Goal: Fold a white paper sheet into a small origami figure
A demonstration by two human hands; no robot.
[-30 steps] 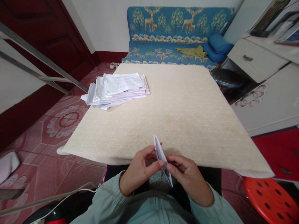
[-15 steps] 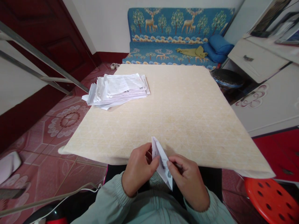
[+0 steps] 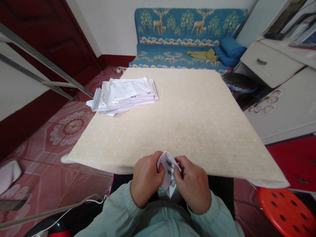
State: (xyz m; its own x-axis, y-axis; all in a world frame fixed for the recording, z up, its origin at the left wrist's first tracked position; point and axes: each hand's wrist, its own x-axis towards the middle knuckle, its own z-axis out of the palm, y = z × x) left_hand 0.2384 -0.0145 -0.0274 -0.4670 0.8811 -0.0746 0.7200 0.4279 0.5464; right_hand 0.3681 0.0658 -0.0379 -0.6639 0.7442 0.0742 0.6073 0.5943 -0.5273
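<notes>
A small folded sheet of printed paper (image 3: 169, 169) is held between both hands at the table's near edge. Its sides are spread apart, so the printed inside shows, and a pointed corner hangs toward my lap. My left hand (image 3: 148, 176) pinches the left side, thumb on the inner face and fingers behind. On the right side, my right hand (image 3: 192, 182) grips with thumb in front and fingers curled at the back. The fingertips behind the paper are hidden.
A pile of printed papers (image 3: 125, 93) lies on the far left of the cloth-covered table (image 3: 192, 115). Beyond stands a blue patterned sofa (image 3: 172, 29). A red stool (image 3: 283, 210) is at the lower right, and a white cabinet (image 3: 283, 98) stands on the right.
The folded paper has been opened wider and turned so its printed inside faces me. My right hand has shifted slightly left and up, closer to my left hand.
</notes>
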